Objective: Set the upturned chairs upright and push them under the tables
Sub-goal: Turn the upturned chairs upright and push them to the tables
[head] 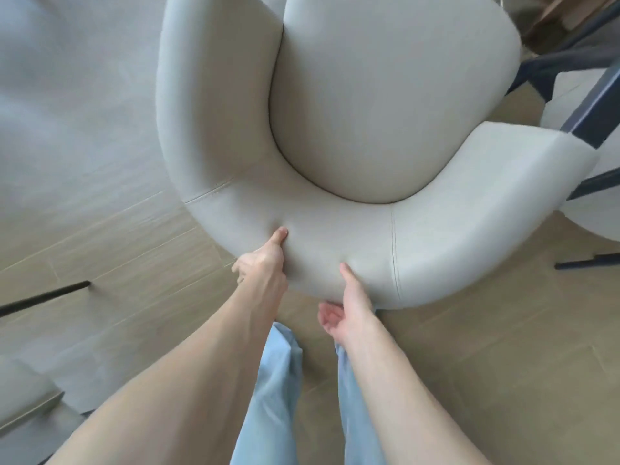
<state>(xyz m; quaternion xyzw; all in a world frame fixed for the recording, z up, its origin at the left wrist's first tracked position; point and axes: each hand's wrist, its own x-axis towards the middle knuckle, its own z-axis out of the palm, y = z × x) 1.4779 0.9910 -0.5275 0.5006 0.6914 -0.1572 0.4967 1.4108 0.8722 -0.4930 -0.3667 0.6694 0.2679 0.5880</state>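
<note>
At centre frame, a cream upholstered chair [335, 129] stands upright on the wood-look floor [486, 364], seat up, its curved backrest nearest the person. Left hand [265, 263] grips the backrest's outer rim, thumb pressed on top, fingers wrapped behind and out of sight. Right hand [345, 307] cups the rim from below, thumb up against the padding, fingers curled loosely under. Light blue trouser legs [275, 397] directly below the chair. Right of the chair, touching or just beside it, a second cream chair [590, 209] with dark metal legs [590, 109] crossing in front. Table top [84, 95], pale grey, fills the left side; cannot tell if the chair is under it. Thin black leg [43, 298] at left edge.
</note>
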